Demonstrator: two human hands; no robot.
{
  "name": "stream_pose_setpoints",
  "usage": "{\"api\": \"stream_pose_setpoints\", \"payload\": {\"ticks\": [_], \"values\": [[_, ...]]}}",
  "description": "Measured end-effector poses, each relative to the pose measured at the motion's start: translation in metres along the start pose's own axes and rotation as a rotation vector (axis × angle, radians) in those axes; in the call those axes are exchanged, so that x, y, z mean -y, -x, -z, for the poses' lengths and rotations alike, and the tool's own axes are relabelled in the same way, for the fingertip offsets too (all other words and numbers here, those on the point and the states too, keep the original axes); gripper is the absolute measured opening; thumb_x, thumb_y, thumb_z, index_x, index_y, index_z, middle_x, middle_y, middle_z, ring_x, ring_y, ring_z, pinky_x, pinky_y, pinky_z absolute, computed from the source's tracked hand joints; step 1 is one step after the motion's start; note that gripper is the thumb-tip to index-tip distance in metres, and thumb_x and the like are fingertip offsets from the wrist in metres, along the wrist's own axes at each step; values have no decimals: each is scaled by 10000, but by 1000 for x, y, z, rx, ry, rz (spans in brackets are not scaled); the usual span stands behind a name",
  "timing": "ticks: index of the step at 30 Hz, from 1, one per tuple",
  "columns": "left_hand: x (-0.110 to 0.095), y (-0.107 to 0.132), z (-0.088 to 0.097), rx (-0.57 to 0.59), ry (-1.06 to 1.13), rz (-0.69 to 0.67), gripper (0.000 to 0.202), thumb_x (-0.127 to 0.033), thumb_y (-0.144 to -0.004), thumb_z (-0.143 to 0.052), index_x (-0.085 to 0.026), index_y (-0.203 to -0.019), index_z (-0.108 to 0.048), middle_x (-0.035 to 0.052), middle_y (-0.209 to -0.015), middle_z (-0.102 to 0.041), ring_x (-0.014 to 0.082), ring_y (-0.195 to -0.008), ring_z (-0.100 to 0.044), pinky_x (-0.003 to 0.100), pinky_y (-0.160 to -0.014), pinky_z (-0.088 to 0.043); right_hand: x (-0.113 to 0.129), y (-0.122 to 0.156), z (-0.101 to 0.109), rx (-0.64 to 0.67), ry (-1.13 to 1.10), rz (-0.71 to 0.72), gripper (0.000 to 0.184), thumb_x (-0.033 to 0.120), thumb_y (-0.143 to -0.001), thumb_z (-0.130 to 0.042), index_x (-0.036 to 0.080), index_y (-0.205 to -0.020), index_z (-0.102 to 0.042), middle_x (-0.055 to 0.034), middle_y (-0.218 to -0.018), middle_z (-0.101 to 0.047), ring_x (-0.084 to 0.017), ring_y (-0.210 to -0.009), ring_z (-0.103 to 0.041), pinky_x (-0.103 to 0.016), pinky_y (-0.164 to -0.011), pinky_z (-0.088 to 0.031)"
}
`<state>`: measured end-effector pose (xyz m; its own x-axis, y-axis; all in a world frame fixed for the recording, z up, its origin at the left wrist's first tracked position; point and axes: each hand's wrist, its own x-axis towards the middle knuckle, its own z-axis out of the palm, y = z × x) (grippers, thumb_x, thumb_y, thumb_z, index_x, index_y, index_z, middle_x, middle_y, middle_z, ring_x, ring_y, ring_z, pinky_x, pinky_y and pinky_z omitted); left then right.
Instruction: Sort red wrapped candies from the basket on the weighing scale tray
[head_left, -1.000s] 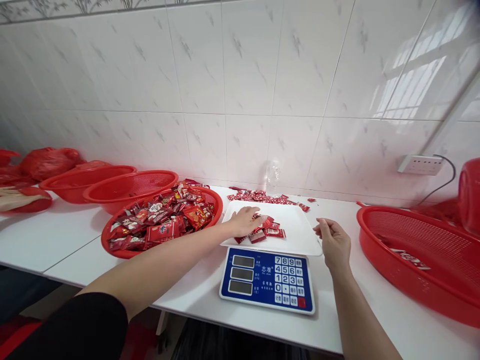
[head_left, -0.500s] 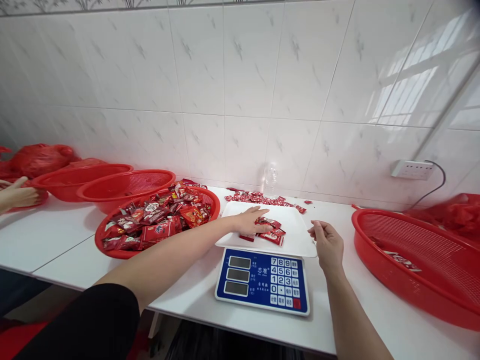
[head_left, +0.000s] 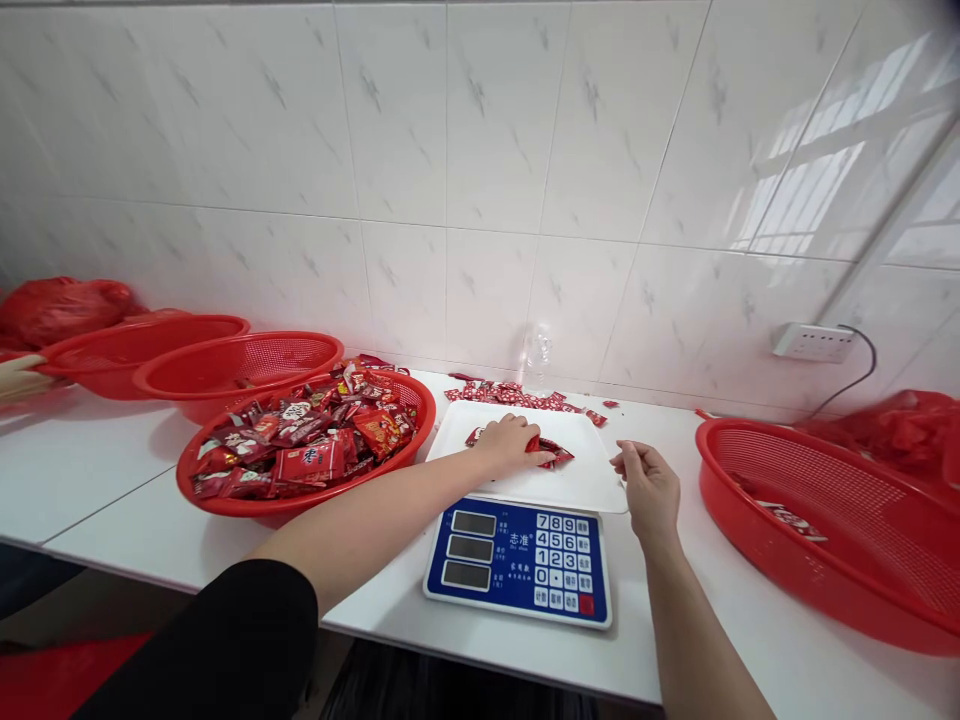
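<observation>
My left hand is closed around several small red snack packets on the white tray of a scale. Part of that small pile is hidden under the palm and fingers. My right hand hovers by the tray's right edge with thumb and fingers pinched together; whatever is between them, if anything, is hidden. Below the tray, the blue keypad panel of the electronic scale faces me, its displays dark. Left of the scale, a red plastic basket is heaped with red packets.
Small red packets lie scattered behind the tray beside a clear plastic bottle. Another red basket holds a few packets at right. Further red baskets and a red bag stand left, near another person's hand.
My left hand has gone from spread flat over the packets to curled around them. My right hand stays pinched by the tray edge. The other person's hand has shifted mostly out of view.
</observation>
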<state>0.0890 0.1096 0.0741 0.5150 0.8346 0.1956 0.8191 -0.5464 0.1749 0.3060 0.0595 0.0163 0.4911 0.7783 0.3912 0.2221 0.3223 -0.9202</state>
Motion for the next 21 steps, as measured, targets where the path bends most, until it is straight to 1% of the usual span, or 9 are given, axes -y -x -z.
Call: {"api": "stream_pose_setpoints", "payload": {"ticks": [2, 4, 6, 8, 12, 16, 18, 21], "values": [[2, -1, 0, -34, 52, 15, 478, -665, -798, -479, -213, -892, -605, 100, -978, -622, 303, -976, -550, 382, -759, -439, -1, 0, 0, -1, 1, -2, 396, 561, -788, -576, 178, -846, -658, -39, -710, -637, -166, -657, -547, -269, -567, -439], [6, -3, 1, -89, 115, 48, 386, -596, -803, -528, -213, -830, -570, 74, -886, -625, 267, -847, -574, 340, -677, -422, -2, -1, 0, -2, -1, 1, 405, 564, -787, -576, 175, -856, -661, -41, -710, -636, -166, -654, -547, -271, -568, -438], [10, -6, 2, -168, 172, 84, 317, -528, -810, -555, -213, -779, -533, 41, -791, -611, 229, -737, -566, 312, -614, -385, -3, -1, 0, 0, -5, 7, 418, 572, -787, -570, 174, -873, -665, -41, -715, -639, -163, -649, -544, -271, -568, -436], [15, -9, 6, -253, 224, 102, 298, -492, -809, -566, -212, -737, -493, 15, -723, -583, 201, -679, -542, 296, -580, -352, -3, -1, -1, 5, -12, 12, 432, 582, -788, -563, 176, -890, -667, -40, -718, -643, -161, -645, -543, -271, -570, -436], [18, -13, 18, -366, 306, 129, 327, -486, -809, -561, -211, -685, -434, -20, -654, -533, 164, -630, -498, 280, -567, -326, -3, -1, -1, 7, -17, 13, 447, 597, -782, -562, 176, -888, -668, -40, -718, -646, -162, -646, -547, -273, -573, -437], [17, -14, 29, -438, 399, 170, 330, -477, -801, -570, -208, -670, -431, -38, -628, -522, 147, -614, -481, 271, -572, -323, -2, 0, 0, 3, -6, 8, 436, 594, -777, -570, 178, -856, -672, -38, -714, -647, -164, -649, -553, -278, -586, -436], [16, -13, 31, -464, 445, 171, 332, -478, -806, -565, -207, -670, -432, -44, -616, -514, 141, -606, -477, 267, -574, -328, -1, 0, 0, 5, -3, 7, 426, 589, -779, -571, 180, -850, -671, -36, -712, -647, -167, -652, -556, -281, -591, -436], [13, -14, 29, -493, 460, 150, 347, -497, -811, -558, -204, -673, -436, -44, -626, -512, 137, -616, -472, 265, -589, -338, -1, 1, 0, 7, -2, 5, 407, 575, -785, -575, 182, -834, -668, -35, -710, -646, -167, -655, -557, -281, -596, -435]]}}
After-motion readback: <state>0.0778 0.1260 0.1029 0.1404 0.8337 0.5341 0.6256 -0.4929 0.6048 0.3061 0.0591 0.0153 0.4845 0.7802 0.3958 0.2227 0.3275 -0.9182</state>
